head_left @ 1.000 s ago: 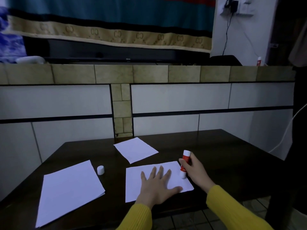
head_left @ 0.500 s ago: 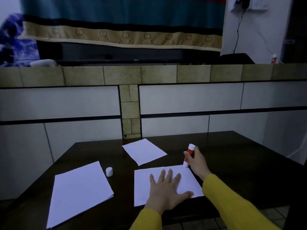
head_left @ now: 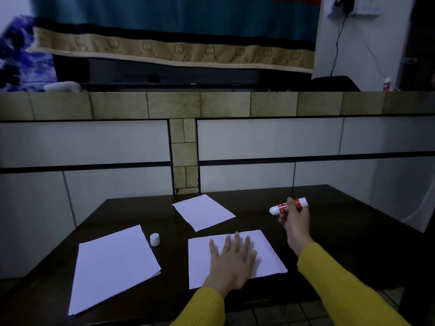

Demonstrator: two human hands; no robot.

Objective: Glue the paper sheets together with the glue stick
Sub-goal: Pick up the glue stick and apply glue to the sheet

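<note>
Nearest the camera, two yellow sleeves point(head_left: 341, 285) reach in from the bottom edge over the dark tabletop point(head_left: 329, 231). The left hand point(head_left: 231, 261) lies flat, fingers straight and slightly spread, pressing down on the near sheet point(head_left: 266, 252) of white paper, which lies at the front middle of the tabletop. To the left of it sits a larger stack of white paper point(head_left: 113, 264), its edges showing more than one sheet, angled toward the front left corner. Just beyond the stack's far right corner stands the small white cap point(head_left: 155, 239), upright and apart from both papers. The right hand point(head_left: 295, 220) is raised above the tabletop, to the right of the near sheet and clear of it, with fingers curled around the glue stick point(head_left: 288, 205). The red and white stick lies nearly level in that grip, its white uncapped end pointing left. Farther back, a smaller far sheet point(head_left: 203, 214) rests at an angle near the rear middle of the tabletop. Behind the tabletop rises a tiled wall point(head_left: 259, 142) topped by a tan ledge.
</note>
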